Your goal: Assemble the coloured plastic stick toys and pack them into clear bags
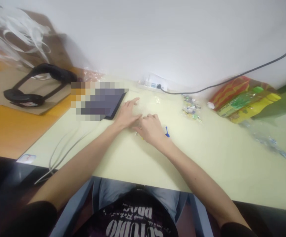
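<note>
My left hand (127, 113) rests over the pale yellow table (123, 154) beside a dark tablet (112, 110). Its fingers are stretched out and apart, and the thumb reaches toward my right hand (151, 128). That hand has curled fingers close to the left thumb. Whatever lies within its grip is hidden and too small to name. A small blue piece with a thin upright stem (167, 132) lies just right of my right wrist. Tiny white and yellow bits peek out under the right hand.
A black cable runs from a white power strip (154, 82) by the wall. Small plastic packets (191, 108), a green-capped bottle (243, 98) and a yellow bag (259, 107) are on the right. Left are a black padded frame (24, 97) and pale cables (59, 156).
</note>
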Tool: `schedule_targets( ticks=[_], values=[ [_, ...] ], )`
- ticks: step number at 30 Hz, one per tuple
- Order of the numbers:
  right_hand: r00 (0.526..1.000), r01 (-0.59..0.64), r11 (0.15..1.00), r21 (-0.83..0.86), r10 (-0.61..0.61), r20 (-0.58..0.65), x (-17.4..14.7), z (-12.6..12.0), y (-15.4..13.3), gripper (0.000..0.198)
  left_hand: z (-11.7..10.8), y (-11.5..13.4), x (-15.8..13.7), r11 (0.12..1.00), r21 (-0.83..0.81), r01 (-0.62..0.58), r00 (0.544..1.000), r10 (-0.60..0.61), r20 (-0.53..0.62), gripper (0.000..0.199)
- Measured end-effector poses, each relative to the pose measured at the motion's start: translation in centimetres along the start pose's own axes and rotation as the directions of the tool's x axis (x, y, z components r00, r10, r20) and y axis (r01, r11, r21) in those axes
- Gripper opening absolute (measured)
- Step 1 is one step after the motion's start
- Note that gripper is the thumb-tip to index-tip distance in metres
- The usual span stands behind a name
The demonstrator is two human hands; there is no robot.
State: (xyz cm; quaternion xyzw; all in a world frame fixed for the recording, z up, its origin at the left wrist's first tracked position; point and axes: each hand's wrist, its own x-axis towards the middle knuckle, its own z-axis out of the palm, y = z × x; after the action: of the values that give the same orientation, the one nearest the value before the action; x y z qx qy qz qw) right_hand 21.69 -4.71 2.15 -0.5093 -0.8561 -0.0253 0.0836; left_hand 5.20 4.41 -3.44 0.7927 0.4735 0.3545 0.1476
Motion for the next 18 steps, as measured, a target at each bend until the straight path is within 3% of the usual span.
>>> schedule_targets(
  ticks=[5, 12, 15, 18],
  values=[
    [0.997, -0.024, 0.998, 0.061, 0.019, 0.080, 1.1, 1.1, -0.8, 0.017, -0.4, -0.3, -0.3, 0.999, -0.032, 0.011, 1.000, -0.012, -0.021, 0.082],
    [1.000, 0.026, 0.956, 0.292, -0.028, 0.003, 0.2, 0.6, -1.8, 0.008, -0.6, -0.8, -0.3, 0.997, -0.071, 0.015, 0.996, -0.021, -0.081, 0.081],
    [0.996, 0.053, 0.866, 0.497, -0.011, -0.086, -1.3, -1.2, -1.3, 0.006, -0.7, -1.2, -0.2, 0.996, -0.083, 0.020, 0.995, -0.027, -0.092, 0.083],
    [0.983, 0.008, 0.649, 0.761, 0.136, -0.127, -2.9, -3.3, 0.3, 0.011, -0.7, -1.5, -0.1, 0.997, -0.075, 0.009, 0.998, -0.014, -0.059, 0.083]
  ],
)
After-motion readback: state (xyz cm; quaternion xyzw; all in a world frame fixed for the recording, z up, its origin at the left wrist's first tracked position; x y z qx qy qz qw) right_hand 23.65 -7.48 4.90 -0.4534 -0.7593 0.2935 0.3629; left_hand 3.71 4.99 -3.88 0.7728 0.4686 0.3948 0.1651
